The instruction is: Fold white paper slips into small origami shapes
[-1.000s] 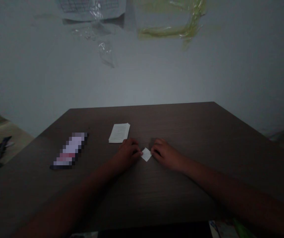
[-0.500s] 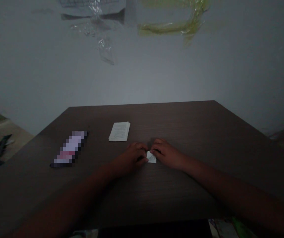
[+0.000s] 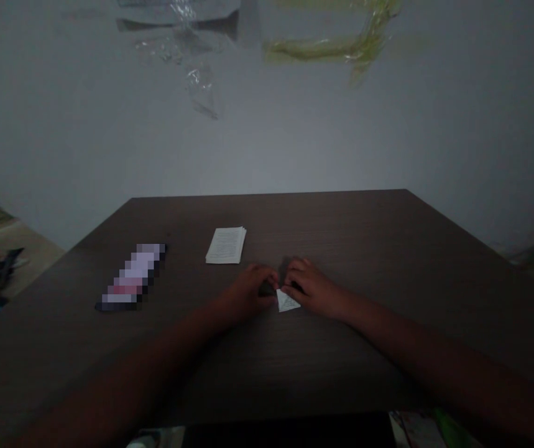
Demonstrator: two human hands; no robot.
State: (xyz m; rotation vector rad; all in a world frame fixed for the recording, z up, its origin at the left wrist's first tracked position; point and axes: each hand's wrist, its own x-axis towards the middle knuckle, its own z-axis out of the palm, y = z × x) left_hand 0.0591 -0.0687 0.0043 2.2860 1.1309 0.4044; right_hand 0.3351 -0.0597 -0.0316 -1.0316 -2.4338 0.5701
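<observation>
A small piece of folded white paper [image 3: 288, 302] with faint marks lies on the brown table [image 3: 332, 230], between my two hands. My left hand [image 3: 253, 291] has its thumb and fingertips closed at the paper's left edge. From the other side, my right hand [image 3: 311, 287] bends its fingers over the paper's upper right part, with the thumb pressed on it. The fingers partly cover the paper's upper edge. Beyond my left hand rests a stack of printed paper sheets [image 3: 226, 245].
A phone [image 3: 131, 277] with a blurred screen lies on the left of the table. Behind the table rises a pale wall [image 3: 294, 137] with clear and yellow tape on it. Assorted items lie on the floor at the far left.
The folded paper has turned slightly, and its lower corner now points further right. My left thumb has shifted a little along its edge. The stack and phone stay in place.
</observation>
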